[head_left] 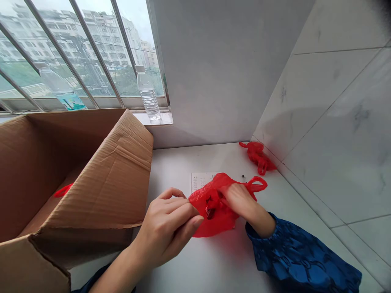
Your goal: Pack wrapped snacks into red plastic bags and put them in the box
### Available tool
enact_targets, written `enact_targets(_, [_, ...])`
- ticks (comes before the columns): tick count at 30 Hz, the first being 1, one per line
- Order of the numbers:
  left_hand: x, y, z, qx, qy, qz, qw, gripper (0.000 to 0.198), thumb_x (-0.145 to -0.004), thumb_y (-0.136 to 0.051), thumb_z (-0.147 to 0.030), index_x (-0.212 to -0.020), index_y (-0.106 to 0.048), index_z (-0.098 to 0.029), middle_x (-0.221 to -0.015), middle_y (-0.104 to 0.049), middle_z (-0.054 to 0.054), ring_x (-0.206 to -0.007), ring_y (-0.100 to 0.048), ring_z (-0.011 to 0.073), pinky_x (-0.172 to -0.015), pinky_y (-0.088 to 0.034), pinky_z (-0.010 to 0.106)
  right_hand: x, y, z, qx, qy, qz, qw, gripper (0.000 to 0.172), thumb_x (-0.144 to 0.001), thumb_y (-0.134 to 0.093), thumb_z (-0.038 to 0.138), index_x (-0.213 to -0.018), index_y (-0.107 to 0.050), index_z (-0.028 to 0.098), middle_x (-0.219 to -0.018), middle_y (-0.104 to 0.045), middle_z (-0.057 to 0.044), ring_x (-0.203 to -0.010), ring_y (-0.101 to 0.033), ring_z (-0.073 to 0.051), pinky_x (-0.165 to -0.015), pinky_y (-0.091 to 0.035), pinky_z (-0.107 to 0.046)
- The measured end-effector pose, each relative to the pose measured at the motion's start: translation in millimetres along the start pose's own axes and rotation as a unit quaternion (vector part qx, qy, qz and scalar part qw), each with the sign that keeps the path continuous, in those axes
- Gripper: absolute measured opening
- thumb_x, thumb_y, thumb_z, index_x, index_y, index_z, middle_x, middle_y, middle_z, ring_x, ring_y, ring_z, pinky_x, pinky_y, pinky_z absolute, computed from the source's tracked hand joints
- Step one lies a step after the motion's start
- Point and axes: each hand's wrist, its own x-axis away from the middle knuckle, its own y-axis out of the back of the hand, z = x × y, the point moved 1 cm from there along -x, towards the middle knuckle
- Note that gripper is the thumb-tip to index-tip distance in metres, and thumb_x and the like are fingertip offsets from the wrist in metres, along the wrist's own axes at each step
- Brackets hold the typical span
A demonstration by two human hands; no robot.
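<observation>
A thin red plastic bag (210, 228) is held up over the white surface, its mouth facing me and one loop handle sticking out at the right. My left hand (172, 224) pinches the bag's left edge with curled fingers. Inside the bag's mouth is my right hand (236, 197); its fingers are hidden by the red plastic, so their grip does not show. A small dark red item shows within the bag, too covered to name. Behind the bag lies a printed paper sheet (198, 180), partly hidden.
An open cardboard box (122, 171) stands at the left with something red inside. Another red plastic bag (258, 156) lies crumpled by the tiled wall (336, 142). Two bottles, one a clear plastic bottle (148, 95), stand by the barred window. A small black speck lies behind the bag.
</observation>
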Motion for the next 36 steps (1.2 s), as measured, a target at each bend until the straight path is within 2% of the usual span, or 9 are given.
enact_targets(9, [1,-1.9,1,-0.038,-0.009,0.004,0.999,0.021,-0.095,-0.049,-0.009,-0.078,-0.052,-0.019,-0.061,-0.056,-0.006,-0.051,-0.041,0.0091,-0.072,-0.043,0.030,-1,-7,12,-0.030,0.011,-0.062,0.998,0.019,-0.093,-0.052,0.014,-0.102,-0.068,0.017,-0.106,-0.071,-0.008,-0.096,-0.065,-0.022,-0.075,-0.044,-0.026])
enact_targets(11, [1,-2.0,2,-0.061,-0.011,0.004,0.998,0.021,-0.095,-0.049,-0.009,-0.077,-0.052,-0.019,-0.060,-0.056,-0.006,-0.051,-0.042,0.0092,-0.072,-0.043,0.030,-2,-5,13,-0.021,0.010,-0.056,0.998,0.016,-0.091,-0.054,0.015,-0.099,-0.068,0.018,-0.103,-0.072,-0.007,-0.092,-0.066,-0.022,-0.072,-0.044,-0.026])
enact_targets(15, [1,-4.1,8,-0.144,-0.010,0.011,0.990,0.023,-0.096,-0.053,-0.013,-0.073,-0.053,-0.018,-0.059,-0.053,-0.006,-0.051,-0.044,0.0098,-0.072,-0.042,0.031,4,16,10,0.006,-0.002,-0.045,0.999,0.010,-0.090,-0.058,0.022,-0.087,-0.066,0.016,-0.082,-0.070,-0.008,-0.075,-0.066,-0.023,-0.062,-0.039,-0.029])
enact_targets(18, [3,-8.8,15,-0.194,0.013,0.034,0.980,0.028,-0.098,-0.052,-0.018,-0.070,-0.051,-0.018,-0.058,-0.053,-0.006,-0.050,-0.045,0.0103,-0.072,-0.041,0.032,16,35,14,-0.081,0.056,-0.091,0.991,0.014,-0.090,-0.062,0.025,-0.101,-0.063,0.018,-0.092,-0.069,-0.005,-0.078,-0.064,-0.020,-0.064,-0.040,-0.028])
enact_targets(22, [5,-14.9,20,-0.214,0.053,0.075,0.973,0.028,-0.102,-0.048,-0.027,-0.076,-0.054,-0.019,-0.061,-0.061,-0.005,-0.051,-0.050,0.0128,-0.070,-0.040,0.033,31,48,26,-0.301,0.117,-0.089,0.942,0.022,-0.089,-0.067,0.027,-0.109,-0.057,0.024,-0.090,-0.067,0.001,-0.074,-0.062,-0.015,-0.065,-0.045,-0.026])
enact_targets(25, [7,-18.0,19,-0.173,0.074,0.107,0.976,0.028,-0.102,-0.048,-0.038,-0.082,-0.054,-0.019,-0.061,-0.061,-0.005,-0.050,-0.051,0.0136,-0.068,-0.040,0.033,33,44,33,-0.485,0.105,-0.046,0.867,0.023,-0.089,-0.071,0.036,-0.094,-0.052,0.024,-0.079,-0.064,0.004,-0.066,-0.063,-0.013,-0.061,-0.048,-0.025])
enact_targets(28, [6,-19.5,17,-0.125,0.099,0.112,0.981,0.030,-0.101,-0.051,-0.042,-0.080,-0.050,-0.020,-0.058,-0.056,-0.007,-0.048,-0.046,0.0129,-0.067,-0.039,0.032,30,39,36,-0.588,0.097,-0.038,0.802,0.031,-0.088,-0.074,0.041,-0.085,-0.049,0.023,-0.077,-0.065,0.003,-0.066,-0.064,-0.013,-0.062,-0.051,-0.025])
enact_targets(32, [5,-18.6,16,-0.047,0.150,0.104,0.982,0.031,-0.104,-0.043,-0.030,-0.074,-0.042,-0.021,-0.057,-0.050,-0.006,-0.055,-0.045,0.0127,-0.065,-0.037,0.029,26,37,34,-0.607,0.103,-0.012,0.788,0.032,-0.089,-0.072,0.046,-0.082,-0.053,0.021,-0.071,-0.065,0.002,-0.063,-0.064,-0.013,-0.060,-0.051,-0.024])
enact_targets(36, [3,-15.5,16,0.051,0.227,0.104,0.967,0.038,-0.104,-0.041,-0.031,-0.068,-0.034,-0.020,-0.057,-0.039,-0.006,-0.055,-0.037,0.0108,-0.056,-0.031,0.025,25,41,31,-0.611,0.123,-0.002,0.782,0.034,-0.094,-0.064,0.049,-0.081,-0.054,0.020,-0.066,-0.063,0.003,-0.058,-0.063,-0.012,-0.057,-0.050,-0.022])
